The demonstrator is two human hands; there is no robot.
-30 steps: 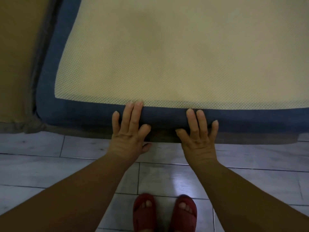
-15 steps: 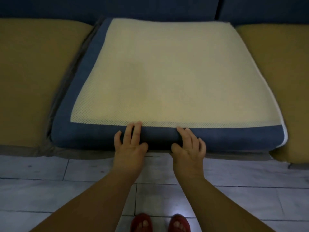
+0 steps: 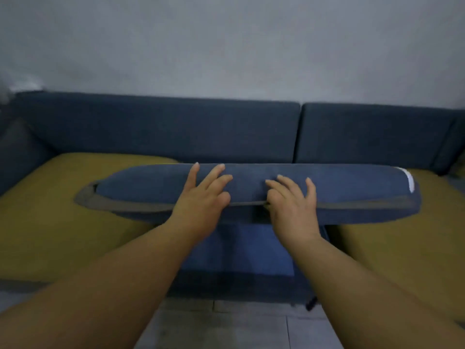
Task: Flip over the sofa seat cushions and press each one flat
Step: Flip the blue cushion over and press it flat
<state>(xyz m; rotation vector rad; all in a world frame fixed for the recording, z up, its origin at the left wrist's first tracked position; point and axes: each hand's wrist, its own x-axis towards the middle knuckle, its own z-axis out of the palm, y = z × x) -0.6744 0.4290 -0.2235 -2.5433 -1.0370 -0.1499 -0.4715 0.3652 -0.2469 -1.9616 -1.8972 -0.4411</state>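
Note:
The middle seat cushion point(image 3: 352, 190), blue with a grey seam band, is lifted at its front edge and seen edge-on above the sofa base point(image 3: 239, 250). My left hand point(image 3: 201, 202) grips that front edge left of centre, fingers spread over the top. My right hand point(image 3: 293, 207) grips it right of centre, thumb tucked under the seam. The cushion's pale mesh face is hidden from view. A mustard-yellow seat cushion point(image 3: 57, 210) lies flat on the left and another yellow cushion point(image 3: 402, 248) lies on the right.
Blue back cushions point(image 3: 176, 129) run along a grey wall point(image 3: 226, 46). A blue armrest point(image 3: 15, 159) closes the left end. Grey floor tiles point(image 3: 239, 328) lie in front of the sofa, between my forearms.
The middle cushion lay flat with its mesh face up; now its front edge is raised off the base. Both hands went from resting on the edge to gripping it, and my view tilted up.

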